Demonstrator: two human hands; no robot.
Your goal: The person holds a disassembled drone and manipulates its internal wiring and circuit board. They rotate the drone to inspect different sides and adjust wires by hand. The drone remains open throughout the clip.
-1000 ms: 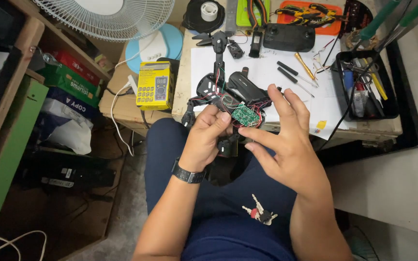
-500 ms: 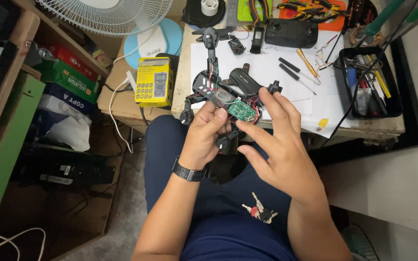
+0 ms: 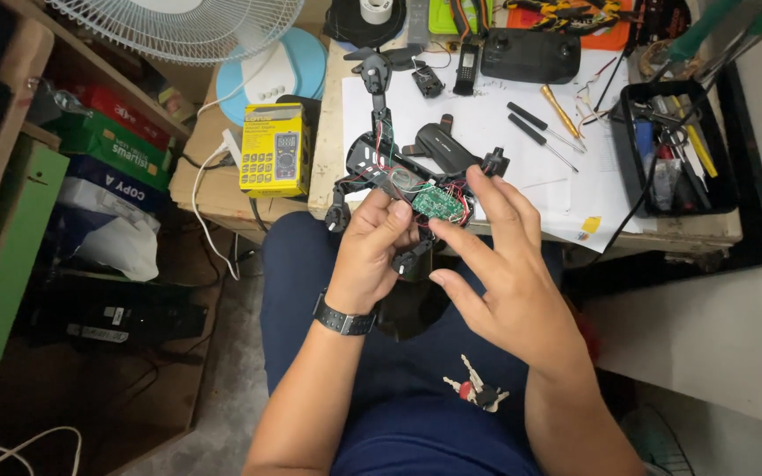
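While the opened black drone (image 3: pixel 399 176) sits half over the lap at the table edge, entries run near to far.

Lap: a small bunch of keys (image 3: pixel 476 390) lies on the dark shirt, well below the work.
Left hand (image 3: pixel 372 251): closed around the drone's underside, thumb up beside the green circuit board (image 3: pixel 438 203); a black wristwatch (image 3: pixel 343 316) sits on the wrist.
Right hand (image 3: pixel 509 282): open, fingers spread, index tip touching the board's near edge; it grips nothing.
Drone position: held just off the table (image 3: pixel 690 231) edge, one folded arm reaching back over the white paper (image 3: pixel 487 123).
Risk, wires: thin red and black leads crowd the board; a sideways push of the fingertip could, I judge, tear a solder joint.
Risk, drop: one-handed hold over the knees; a slip likely sends the drone to the floor.
Risk, static: bare skin on exposed components may harm them.
Beyond: yellow multimeter (image 3: pixel 274 160) left, screwdrivers (image 3: pixel 540 132) on paper, black tool tray (image 3: pixel 674 150) right, black controller (image 3: pixel 529 55) farthest.
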